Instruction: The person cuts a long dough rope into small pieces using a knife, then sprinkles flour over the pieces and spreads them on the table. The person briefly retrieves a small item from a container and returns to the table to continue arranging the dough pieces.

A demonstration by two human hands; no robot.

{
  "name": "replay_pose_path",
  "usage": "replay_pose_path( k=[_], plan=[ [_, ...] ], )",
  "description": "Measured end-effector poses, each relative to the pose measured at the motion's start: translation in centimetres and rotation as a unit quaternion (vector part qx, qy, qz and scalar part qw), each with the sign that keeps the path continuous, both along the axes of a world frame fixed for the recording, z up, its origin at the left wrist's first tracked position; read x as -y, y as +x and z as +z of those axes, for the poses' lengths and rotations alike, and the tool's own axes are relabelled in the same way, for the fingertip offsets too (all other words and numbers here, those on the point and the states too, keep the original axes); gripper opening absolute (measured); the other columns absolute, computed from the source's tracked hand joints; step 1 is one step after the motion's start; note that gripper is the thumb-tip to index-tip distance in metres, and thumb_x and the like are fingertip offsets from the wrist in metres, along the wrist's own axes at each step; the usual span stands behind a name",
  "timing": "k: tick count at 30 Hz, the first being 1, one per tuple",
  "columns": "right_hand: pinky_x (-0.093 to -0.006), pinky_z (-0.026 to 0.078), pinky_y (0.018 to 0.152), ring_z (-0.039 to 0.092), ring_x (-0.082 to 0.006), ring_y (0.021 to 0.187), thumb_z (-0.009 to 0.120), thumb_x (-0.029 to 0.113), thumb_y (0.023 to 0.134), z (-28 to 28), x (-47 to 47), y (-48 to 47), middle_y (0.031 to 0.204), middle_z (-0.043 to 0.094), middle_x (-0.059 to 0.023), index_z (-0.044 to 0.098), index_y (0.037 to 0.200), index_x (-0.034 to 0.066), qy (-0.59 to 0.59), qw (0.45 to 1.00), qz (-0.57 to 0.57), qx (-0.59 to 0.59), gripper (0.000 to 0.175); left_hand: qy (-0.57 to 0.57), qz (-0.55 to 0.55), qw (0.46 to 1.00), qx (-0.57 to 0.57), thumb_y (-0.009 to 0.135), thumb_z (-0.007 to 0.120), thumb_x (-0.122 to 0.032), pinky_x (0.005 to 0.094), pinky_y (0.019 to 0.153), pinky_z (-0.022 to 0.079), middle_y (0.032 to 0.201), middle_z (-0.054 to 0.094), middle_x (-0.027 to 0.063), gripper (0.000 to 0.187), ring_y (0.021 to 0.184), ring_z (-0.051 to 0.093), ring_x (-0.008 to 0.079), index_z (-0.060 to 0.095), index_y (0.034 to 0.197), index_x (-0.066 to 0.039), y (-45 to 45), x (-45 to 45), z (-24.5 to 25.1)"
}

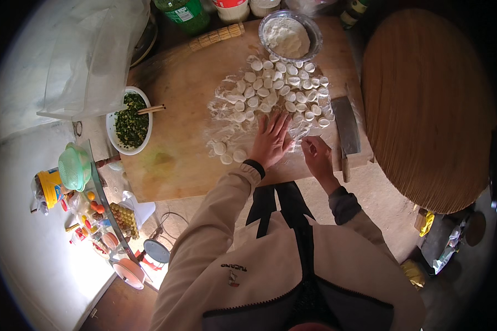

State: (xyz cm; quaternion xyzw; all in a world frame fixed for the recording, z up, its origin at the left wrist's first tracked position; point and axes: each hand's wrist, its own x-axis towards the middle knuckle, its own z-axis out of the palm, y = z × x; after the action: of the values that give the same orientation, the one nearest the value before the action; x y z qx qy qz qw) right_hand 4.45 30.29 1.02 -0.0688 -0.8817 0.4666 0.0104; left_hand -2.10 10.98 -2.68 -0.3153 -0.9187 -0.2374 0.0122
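Note:
My left hand (271,138) lies palm down on the floured wooden board (178,128), its fingers stretched forward to the near edge of many small dough pieces (290,96). Whatever is under the palm is hidden. To its right, my right hand (318,157) hovers over or rests on the board with curled fingers; I cannot tell whether it holds anything. Several flattened dough rounds (227,158) sit left of my left wrist. Beside my right hand lies a cleaver (348,128), its wooden handle towards me. A metal bowl (319,41) of flour (285,37) stands behind the dough.
At the board's left edge, a white bowl (109,134) holds chopped green filling (131,124) and chopsticks (152,109). A straw bundle (217,36) lies at the back, near jars (186,16). A large round brown tray (426,107) is on the right. A cluttered glass shelf (107,211) is at left.

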Motion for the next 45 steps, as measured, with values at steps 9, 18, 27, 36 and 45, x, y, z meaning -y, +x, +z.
replay_pose_path(
  k=[9, 18, 27, 36, 45],
  plan=[
    [-0.0393, 0.057, 0.069, 0.070, -0.0309, 0.079, 0.069, 0.008, 0.097, 1.0, 2.4, -5.2, 0.101, 0.072, -0.0168, 0.070, 0.114, 0.0011, -0.035, 0.997, 0.067, -0.021, 0.018, 0.143, 0.020, 0.988, 0.050, 0.097, 0.071, -0.029, 0.0629, 0.123, 0.027, 0.151, 0.056, 0.0131, 0.058, 0.144, 0.048, 0.0362, 0.055, 0.149, -0.009, -0.2, 1.4, 0.1],
    [-0.0492, 0.058, 0.086, 0.070, -0.0414, 0.101, 0.076, 0.010, 0.091, -2.0, 10.6, -11.1, 0.114, 0.070, -0.0203, 0.064, 0.132, 0.0047, 0.069, 0.974, 0.212, -0.034, 0.043, 0.038, 0.050, 0.998, 0.012, 0.095, 0.071, -0.014, 0.0599, 0.127, 0.026, 0.141, 0.065, 0.0044, 0.038, 0.140, 0.055, 0.0251, 0.069, 0.133, -0.015, 6.8, 9.1, -1.1],
    [-0.0484, 0.058, 0.092, 0.064, -0.0413, 0.119, 0.077, 0.015, 0.089, -1.7, 8.6, -5.9, 0.129, 0.060, -0.0194, 0.054, 0.141, 0.0056, 0.174, 0.950, 0.258, 0.021, 0.058, 0.094, 0.178, 0.979, -0.030, 0.094, 0.071, -0.006, 0.0595, 0.121, 0.036, 0.134, 0.067, 0.0113, 0.034, 0.131, 0.060, 0.0346, 0.068, 0.128, -0.009, 6.2, 14.2, 0.9],
    [-0.0475, 0.057, 0.087, 0.069, -0.0367, 0.107, 0.076, 0.020, 0.093, -1.5, 7.1, -3.5, 0.115, 0.069, -0.0186, 0.068, 0.121, 0.0039, 0.097, 0.982, 0.163, 0.017, 0.033, 0.156, 0.119, 0.980, 0.029, 0.095, 0.066, -0.005, 0.0583, 0.116, 0.041, 0.137, 0.063, 0.0180, 0.042, 0.132, 0.056, 0.0385, 0.060, 0.136, -0.001, 1.7, 6.0, 2.8],
    [-0.0375, 0.056, 0.068, 0.070, -0.0256, 0.073, 0.071, 0.014, 0.098, -0.4, 0.7, -0.5, 0.096, 0.073, -0.0156, 0.070, 0.106, 0.0003, -0.029, 0.997, 0.027, 0.064, 0.016, -0.026, 0.029, 0.999, -0.012, 0.096, 0.070, -0.035, 0.0588, 0.124, 0.029, 0.158, 0.047, 0.0118, 0.069, 0.150, 0.040, 0.0325, 0.048, 0.155, -0.007, -1.5, 0.0, 0.5]
  ],
)
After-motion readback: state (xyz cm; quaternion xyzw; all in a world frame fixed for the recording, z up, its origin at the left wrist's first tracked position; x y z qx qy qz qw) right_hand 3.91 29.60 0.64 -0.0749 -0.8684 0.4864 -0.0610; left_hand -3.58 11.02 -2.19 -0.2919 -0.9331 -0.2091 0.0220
